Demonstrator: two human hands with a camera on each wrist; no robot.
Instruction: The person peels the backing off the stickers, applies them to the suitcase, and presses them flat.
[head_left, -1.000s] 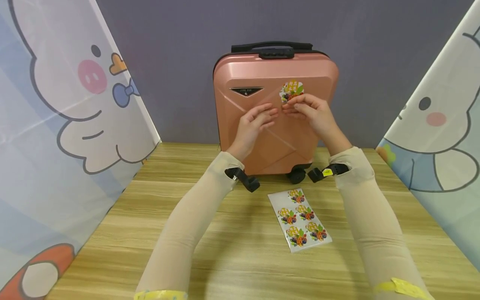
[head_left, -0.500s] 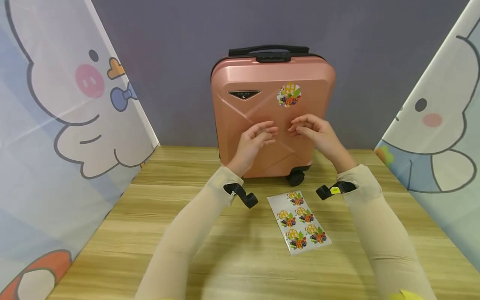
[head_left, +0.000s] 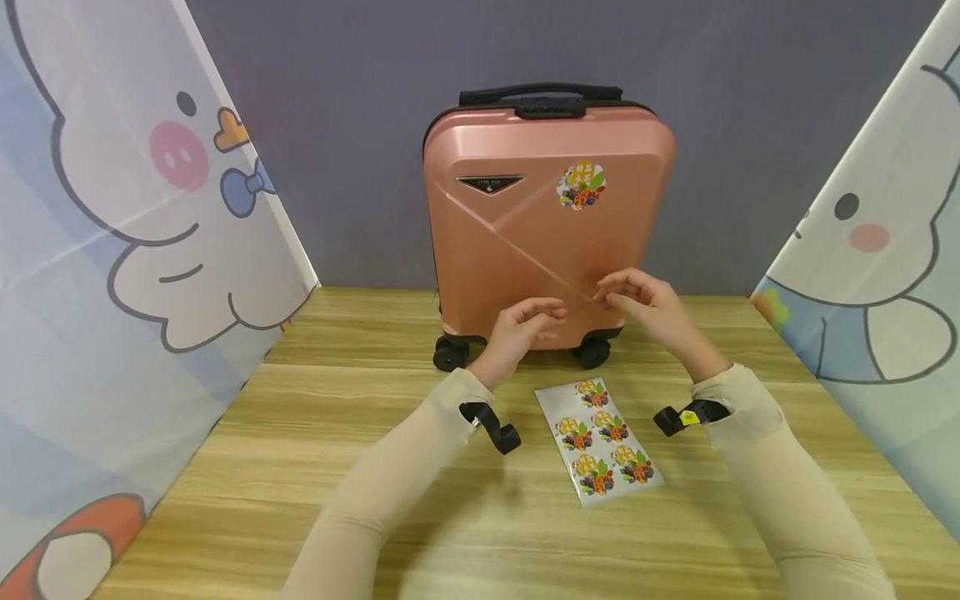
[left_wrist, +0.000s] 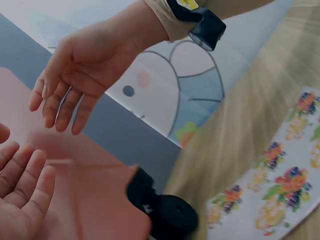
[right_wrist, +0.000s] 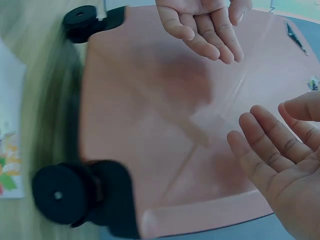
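A pink hard-shell suitcase [head_left: 517,242] stands upright on its wheels, with a round fruit sticker [head_left: 581,185] on its upper right front. Both hands hover in front of its lower half, holding nothing. My left hand [head_left: 521,333] is near the bottom edge, fingers loosely bent. To its right, my right hand [head_left: 645,308] has relaxed fingers; in the left wrist view this right hand [left_wrist: 85,75] shows its fingers spread apart. A sheet of fruit stickers [head_left: 600,442] lies on the table below the hands, its upper left spot bare.
The wooden table [head_left: 300,467] runs up to a grey back wall [head_left: 360,167]. Cartoon-printed panels [head_left: 150,183] flank it on both sides. The suitcase has black wheels [head_left: 592,353], a black top handle [head_left: 540,93] and a dark triangular badge [head_left: 490,184].
Both hands have moved down the suitcase front, away from the round sticker. The right hand has left the sticker, which stays in place and is now fully visible.
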